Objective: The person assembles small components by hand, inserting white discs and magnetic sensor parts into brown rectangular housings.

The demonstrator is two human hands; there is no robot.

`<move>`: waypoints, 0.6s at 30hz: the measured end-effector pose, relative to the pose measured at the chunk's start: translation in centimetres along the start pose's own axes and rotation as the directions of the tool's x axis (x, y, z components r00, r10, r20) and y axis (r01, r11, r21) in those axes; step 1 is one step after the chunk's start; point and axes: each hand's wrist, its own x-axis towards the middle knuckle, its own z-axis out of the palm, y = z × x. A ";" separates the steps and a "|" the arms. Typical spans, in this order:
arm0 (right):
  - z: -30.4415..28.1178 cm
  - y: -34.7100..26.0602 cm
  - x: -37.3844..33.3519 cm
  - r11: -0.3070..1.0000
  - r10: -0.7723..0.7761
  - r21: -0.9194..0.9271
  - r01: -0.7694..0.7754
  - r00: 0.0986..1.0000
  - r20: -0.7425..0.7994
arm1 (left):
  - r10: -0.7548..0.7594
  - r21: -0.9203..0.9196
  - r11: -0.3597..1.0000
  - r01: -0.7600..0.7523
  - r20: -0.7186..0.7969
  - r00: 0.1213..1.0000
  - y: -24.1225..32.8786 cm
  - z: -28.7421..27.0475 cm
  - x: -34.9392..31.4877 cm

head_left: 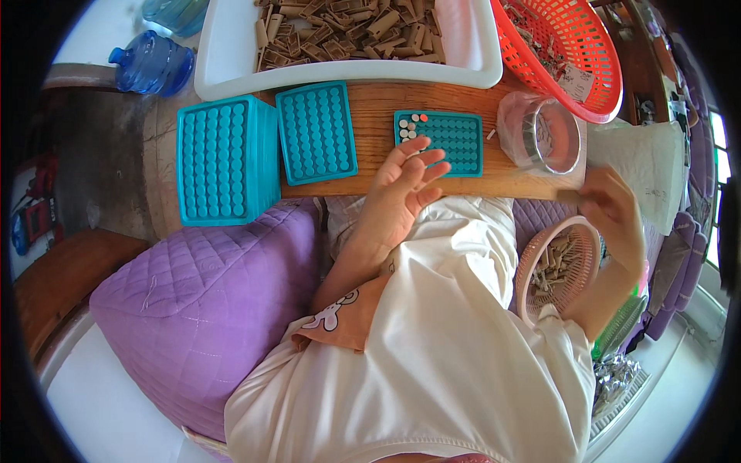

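Observation:
My left hand (403,185) is raised at the near edge of the wooden table, palm up, fingers apart, with nothing visible in it. Just beyond its fingertips lies a teal tray (455,143) with rows of round pockets. Several small white round pieces (407,130) and an orange one (423,118) sit at that tray's left end. My right hand (611,202), slightly blurred, is off the table's right corner, above a pink basket (527,289) of tan pieces. Between its fingertips is a small brown piece (570,197), its exact kind unclear.
A white bin (347,77) of tan plastic parts stands at the back. Left are a stack of teal trays (220,162) and another teal tray (316,133). A clear plastic-lined tub (552,139) stands right, near a red basket (590,58). A purple quilted cushion (208,309) lies left.

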 end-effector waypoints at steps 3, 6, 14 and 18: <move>-3.8 2.6 -4.2 0.905 0.265 -0.361 -0.226 0.962 0.060 | 0.048 0.004 0.999 -0.048 -0.036 0.998 0.6 -0.6 0.2; -3.3 3.0 -4.7 0.841 0.400 -0.411 -0.350 0.916 0.037 | 0.037 -0.022 0.999 -0.038 -0.050 0.998 0.2 -1.1 0.3; 3.8 -4.7 13.1 0.778 -0.487 -0.366 0.511 0.858 0.162 | 0.003 -0.076 0.997 -0.010 -0.088 0.996 -0.3 -1.3 0.5; 9.6 -6.7 25.0 0.415 -0.788 -0.553 0.723 0.589 0.179 | -0.031 -0.091 0.996 0.021 -0.109 0.994 -0.4 -0.8 0.7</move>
